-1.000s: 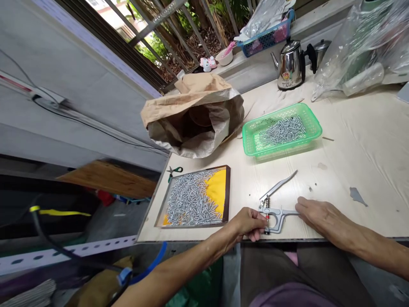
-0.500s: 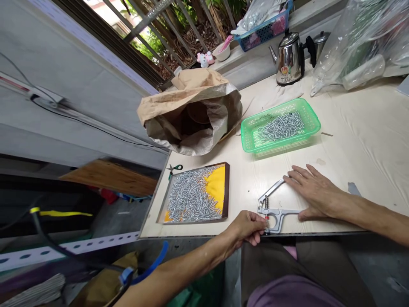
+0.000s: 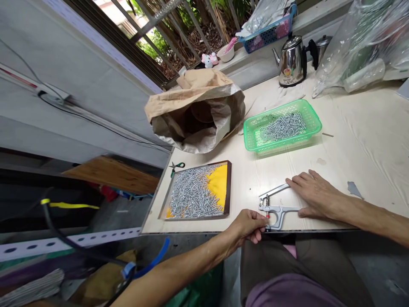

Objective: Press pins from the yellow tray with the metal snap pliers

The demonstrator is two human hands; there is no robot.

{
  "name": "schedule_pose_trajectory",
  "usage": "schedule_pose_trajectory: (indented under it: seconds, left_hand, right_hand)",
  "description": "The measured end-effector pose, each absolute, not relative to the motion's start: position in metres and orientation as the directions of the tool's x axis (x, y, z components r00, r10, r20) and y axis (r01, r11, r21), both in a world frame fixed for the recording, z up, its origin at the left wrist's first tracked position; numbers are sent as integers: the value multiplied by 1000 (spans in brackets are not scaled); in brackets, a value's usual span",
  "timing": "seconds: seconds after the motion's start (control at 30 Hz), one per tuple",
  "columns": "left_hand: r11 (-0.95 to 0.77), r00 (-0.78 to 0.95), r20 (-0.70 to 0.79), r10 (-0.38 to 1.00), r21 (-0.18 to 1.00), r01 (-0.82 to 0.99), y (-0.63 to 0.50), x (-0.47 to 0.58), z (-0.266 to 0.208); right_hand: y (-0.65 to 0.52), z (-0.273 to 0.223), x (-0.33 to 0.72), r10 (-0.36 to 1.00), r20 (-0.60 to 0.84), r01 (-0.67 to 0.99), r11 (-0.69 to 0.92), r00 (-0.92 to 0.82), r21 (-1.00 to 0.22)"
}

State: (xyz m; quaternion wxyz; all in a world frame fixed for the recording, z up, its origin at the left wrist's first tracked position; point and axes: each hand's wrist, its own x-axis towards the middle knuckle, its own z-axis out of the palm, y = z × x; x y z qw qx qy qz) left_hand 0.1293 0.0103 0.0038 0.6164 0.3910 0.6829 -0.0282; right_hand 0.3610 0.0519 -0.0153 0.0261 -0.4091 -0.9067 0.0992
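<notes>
A silver pair of snap-fastener pliers [image 3: 280,217] with a spring and a red part at its jaw lies at the table's front edge. My right hand [image 3: 316,194] spans its two arms, fingertips on the upper lever and thumb against the lower handle. At the jaw end, my left hand [image 3: 247,224] pinches with thumb and forefinger; whatever is between them is hidden or too small to name. Left of the pliers is a shallow tray [image 3: 227,187] with a yellow bottom, holding many small silvery metal pieces [image 3: 193,194]. Similar pieces lie in a green plastic basket [image 3: 251,138] farther back.
A brown paper sack [image 3: 194,91] gapes open behind the tray, near green-handled scissors [image 3: 179,165]. Toward the back right stand a steel kettle [image 3: 290,64] and a clear plastic bag [image 3: 361,55]. A blue basket [image 3: 268,36] sits on the window ledge.
My right fingers have pressed the upper lever slightly down, narrowing the gap between the pliers' arms. The left hand stays pinched at the jaw. The whole view has shifted a little.
</notes>
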Motion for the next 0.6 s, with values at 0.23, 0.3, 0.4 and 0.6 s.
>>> schedule_pose_trajectory:
  seconds: [0.23, 0.3, 0.4, 0.6]
  left_hand:
    - [-393, 472, -101, 876, 419, 818, 13, 148, 5]
    - [-563, 622, -52, 782, 370, 739, 23, 162, -3]
    - [-668, 729, -75, 680, 347, 659, 38, 176, -12]
    - [-671, 729, -119, 673, 315, 671, 42, 183, -17]
  right_hand:
    - [37, -17, 362, 735, 68, 690, 661, -674, -295]
    - [33, -21, 363, 733, 113, 680, 668, -671, -302]
    - [29, -26, 369, 752, 128, 693, 649, -647, -313]
    - [26, -20, 374, 797, 75, 757, 595, -599, -272]
